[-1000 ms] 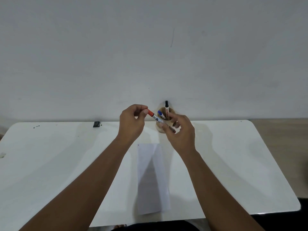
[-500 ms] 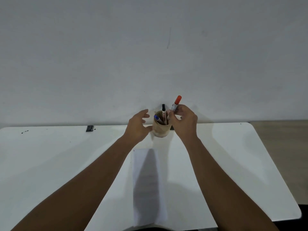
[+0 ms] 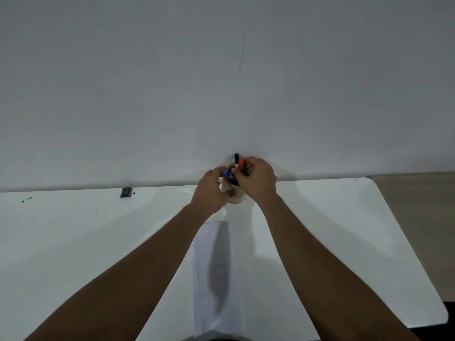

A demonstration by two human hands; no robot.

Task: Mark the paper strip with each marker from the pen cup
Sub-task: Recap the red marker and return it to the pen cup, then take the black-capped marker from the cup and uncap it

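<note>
A person's two bare forearms reach forward over a white counter toward a small tan cup that stands at the counter's far edge, close against a plain grey-white wall.

The left hand is wrapped around the cup's left side, fingers curled against it, gripping it.

The right hand is closed over the cup's right rim, its fingertips pinched on a red marker whose red cap shows just above the rim. The marker's barrel is hidden by the hand, so how deep it sits cannot be told.

Two more markers stand in the cup. A blue marker leans to the left, its cap beside the left hand's fingers. A black marker stands upright at the back, its cap the highest of the three, just beside the red one.

A white paper strip lies flat on the counter between the two forearms, running lengthwise from just short of the cup toward the near edge. A shadow falls down its middle.

A small dark object lies at the counter's far edge, well to the left of the cup, with a few dark specks farther left.
</note>
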